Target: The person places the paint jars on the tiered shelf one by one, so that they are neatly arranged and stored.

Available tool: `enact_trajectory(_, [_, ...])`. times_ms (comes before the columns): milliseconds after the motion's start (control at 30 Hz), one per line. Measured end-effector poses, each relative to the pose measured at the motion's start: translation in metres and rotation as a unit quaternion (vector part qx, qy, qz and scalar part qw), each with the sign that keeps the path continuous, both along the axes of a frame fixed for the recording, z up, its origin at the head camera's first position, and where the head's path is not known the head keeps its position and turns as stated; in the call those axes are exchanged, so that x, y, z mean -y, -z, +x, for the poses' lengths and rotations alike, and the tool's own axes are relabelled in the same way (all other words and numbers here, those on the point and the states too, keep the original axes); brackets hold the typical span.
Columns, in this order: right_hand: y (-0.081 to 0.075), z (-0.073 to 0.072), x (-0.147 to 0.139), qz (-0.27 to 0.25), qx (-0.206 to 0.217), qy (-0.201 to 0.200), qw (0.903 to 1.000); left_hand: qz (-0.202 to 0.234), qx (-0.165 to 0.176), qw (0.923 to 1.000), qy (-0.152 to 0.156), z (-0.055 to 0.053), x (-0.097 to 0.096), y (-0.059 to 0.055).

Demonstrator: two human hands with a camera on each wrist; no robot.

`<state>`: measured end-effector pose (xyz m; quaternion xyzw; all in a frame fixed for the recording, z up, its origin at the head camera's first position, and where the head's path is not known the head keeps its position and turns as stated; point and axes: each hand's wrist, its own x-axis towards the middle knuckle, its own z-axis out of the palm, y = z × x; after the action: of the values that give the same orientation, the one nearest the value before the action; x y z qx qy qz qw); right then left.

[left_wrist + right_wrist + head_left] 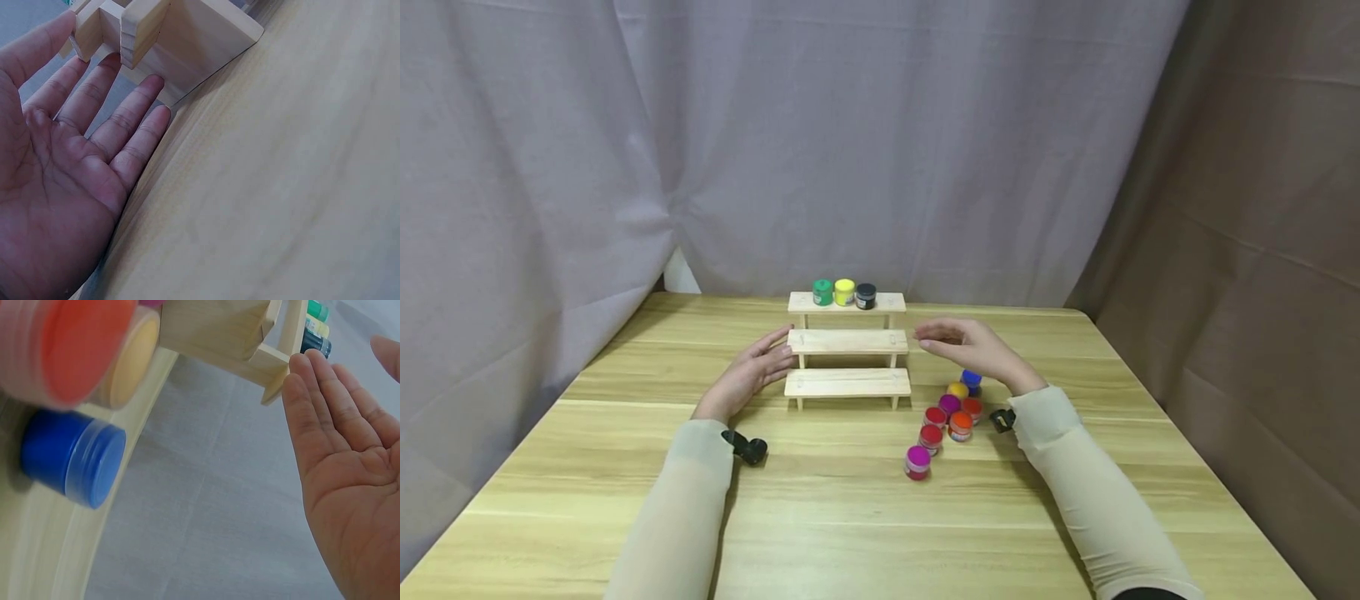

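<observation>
A three-tier wooden stand (848, 383) stands near the back of the table. On its top tier sit a green paint jar (823, 292), a yellow paint jar (845, 292) and a black paint jar (866, 296), side by side. My left hand (748, 375) is at the stand's left side, palm toward it, fingertips right at the tier ends; the fingers look straight in the left wrist view. To the right of the stand my right hand (973, 346) is raised with extended fingers and holds nothing. Below it is a blue paint jar (75, 456).
Right of the stand, several jars form a loose diagonal group, among them a yellow-orange jar (957, 390), an orange jar (960, 426), a red jar (930, 438) and, nearest me, a magenta jar (917, 462). A grey curtain (887, 150) hangs behind the table (820, 533).
</observation>
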<state>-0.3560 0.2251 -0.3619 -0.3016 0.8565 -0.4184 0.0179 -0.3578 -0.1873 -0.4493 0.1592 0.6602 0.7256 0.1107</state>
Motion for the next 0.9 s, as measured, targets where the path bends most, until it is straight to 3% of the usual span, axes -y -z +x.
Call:
enact_trajectory(633, [0.004, 0.007, -0.026, 0.02, 0.005, -0.02, 0.9996, 0.002, 0.0, 1.0, 0.002, 0.002, 0.003, -0.002])
enact_trajectory(900, [0.023, -0.006, -0.056, 0.07, -0.017, -0.02, 0.9972, 0.0, 0.004, 1.0, 0.0, 0.001, 0.003, -0.001])
